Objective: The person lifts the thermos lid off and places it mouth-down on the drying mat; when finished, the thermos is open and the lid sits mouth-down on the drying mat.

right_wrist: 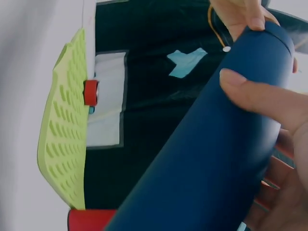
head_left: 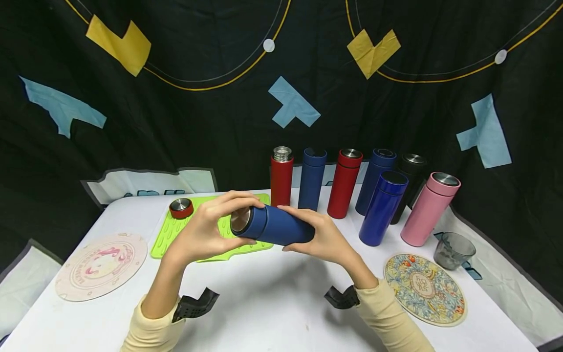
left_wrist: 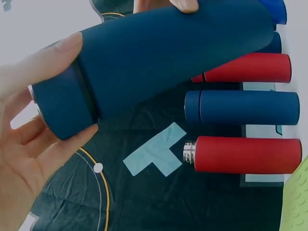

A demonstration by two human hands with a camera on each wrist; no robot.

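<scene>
A dark blue thermos flask point(head_left: 281, 226) is held lengthwise above the table, its steel-topped lid point(head_left: 248, 221) toward the left. My left hand point(head_left: 211, 227) grips that lid, thumb below and fingers above in the head view. Round the body, near the base, my right hand point(head_left: 323, 234) holds the flask with thumb and fingers. In the left wrist view the seam between lid point(left_wrist: 62, 96) and body shows as a dark ring. Behind the flask lies a light green mat point(head_left: 169, 239), with a red lid point(head_left: 181, 209) at its left end.
An open red flask point(head_left: 281, 181) stands at the back beside a blue flask point(head_left: 312, 181). Several more stand to the right, including a pink one point(head_left: 428, 212). A grey glass cup point(head_left: 453, 252) and a floral coaster point(head_left: 424, 288) are at right, a pale round mat point(head_left: 101, 266) at left.
</scene>
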